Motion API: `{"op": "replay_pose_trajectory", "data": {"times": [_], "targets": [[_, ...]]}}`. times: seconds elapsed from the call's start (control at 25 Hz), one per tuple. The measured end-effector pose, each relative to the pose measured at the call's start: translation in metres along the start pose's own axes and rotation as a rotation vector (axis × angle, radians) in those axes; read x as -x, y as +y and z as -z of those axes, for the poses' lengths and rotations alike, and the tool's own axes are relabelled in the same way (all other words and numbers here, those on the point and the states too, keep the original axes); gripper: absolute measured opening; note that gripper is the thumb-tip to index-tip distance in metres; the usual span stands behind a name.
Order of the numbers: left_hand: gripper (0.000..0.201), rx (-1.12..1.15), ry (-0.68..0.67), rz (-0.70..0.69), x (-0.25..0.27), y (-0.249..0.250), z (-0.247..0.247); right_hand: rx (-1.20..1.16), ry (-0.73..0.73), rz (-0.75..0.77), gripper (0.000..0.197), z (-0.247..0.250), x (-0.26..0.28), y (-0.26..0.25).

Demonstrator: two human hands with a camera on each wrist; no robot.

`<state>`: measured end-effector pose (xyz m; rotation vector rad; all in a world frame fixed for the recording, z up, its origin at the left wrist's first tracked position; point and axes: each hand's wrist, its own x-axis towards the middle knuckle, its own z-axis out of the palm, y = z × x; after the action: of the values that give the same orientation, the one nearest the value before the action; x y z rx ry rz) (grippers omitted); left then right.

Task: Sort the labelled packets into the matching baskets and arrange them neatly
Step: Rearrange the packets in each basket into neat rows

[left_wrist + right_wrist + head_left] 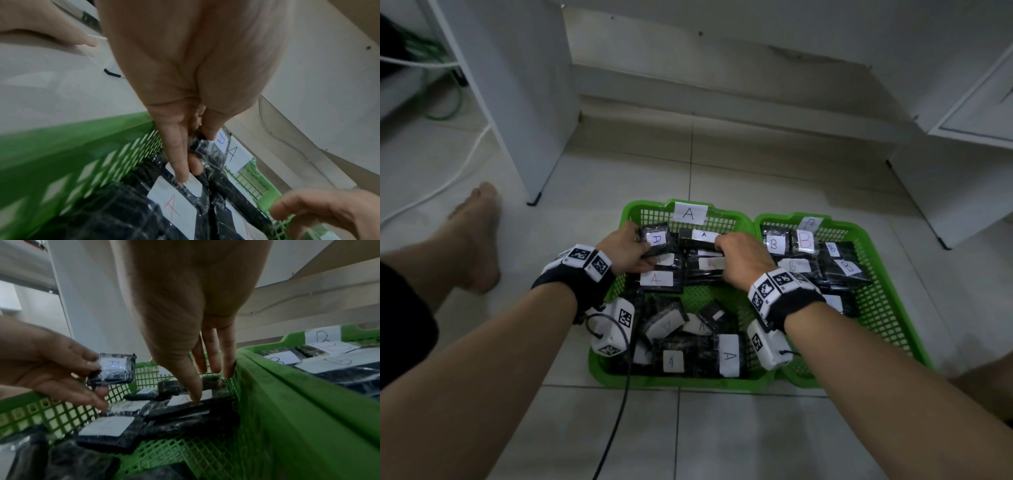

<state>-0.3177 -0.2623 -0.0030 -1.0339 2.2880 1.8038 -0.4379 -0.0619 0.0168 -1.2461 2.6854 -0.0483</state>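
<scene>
Two green mesh baskets stand side by side on the tiled floor. Basket A (pixel 688 382) on the left holds several black wrapped packets with white A labels; basket B (pixel 887 294) on the right holds B packets (pixel 804 241). My left hand (pixel 626 248) (pixel 196 157) pinches one small black packet with a blue A (pixel 657 240) (pixel 115 368), raised above the far left corner of basket A. My right hand (pixel 738 255) (pixel 203 382) reaches into the far right of basket A. Its thumb presses on a packet's label (pixel 179 400), and its straight fingers (pixel 213 360) point down along the basket wall.
A white cabinet panel (pixel 524 120) stands behind basket A on the left, and another cabinet (pixel 962 171) at the right. My bare leg and foot (pixel 477 240) lie left of the baskets. A black cable (pixel 616 418) trails across the near tiles.
</scene>
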Motion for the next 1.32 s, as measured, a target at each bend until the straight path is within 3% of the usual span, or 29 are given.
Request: {"op": "replay_pose_trajectory", "data": {"times": [0.12,0.24,0.32,0.44,0.52,0.6,0.76,0.84,1.0,1.16,1.32], "targets": [[0.013,0.057,-0.064,0.015,0.006,0.004,0.002,-0.137,0.059,-0.041,0.029,0.008,0.002,0.005],[0.013,0.13,-0.176,-0.049,0.014,0.015,-0.001,-0.315,0.097,0.026,0.065,0.018,0.003,-0.001],[0.014,0.099,-0.247,-0.079,0.016,0.025,-0.005,-0.354,0.113,0.106,0.078,0.025,0.003,-0.009],[0.009,-0.065,-0.293,-0.06,0.017,0.036,-0.012,-0.31,0.029,0.004,0.068,0.029,0.008,-0.01],[0.007,-0.26,-0.324,-0.04,0.023,0.037,-0.015,-0.259,-0.178,-0.136,0.054,0.022,0.016,-0.008],[0.011,-0.388,-0.354,-0.003,0.03,0.036,-0.013,-0.182,-0.369,-0.124,0.049,0.009,0.029,-0.008],[0.023,-0.591,-0.22,-0.023,0.04,0.042,0.001,-0.216,-0.374,0.025,0.051,-0.014,0.046,-0.022],[0.026,-0.645,-0.154,-0.053,0.041,0.04,0.008,-0.212,-0.443,0.069,0.049,-0.019,0.047,-0.032],[0.026,-0.681,-0.28,0.0,0.046,0.033,0.004,-0.097,-0.475,0.115,0.039,-0.015,0.048,-0.039],[0.032,-0.95,-0.438,0.018,0.055,0.028,-0.004,-0.257,-0.56,0.03,0.019,0.008,0.047,-0.027],[0.039,-1.162,-0.459,-0.019,0.054,0.027,-0.009,-0.44,-0.499,-0.003,0.022,0.025,0.05,-0.01]]}}
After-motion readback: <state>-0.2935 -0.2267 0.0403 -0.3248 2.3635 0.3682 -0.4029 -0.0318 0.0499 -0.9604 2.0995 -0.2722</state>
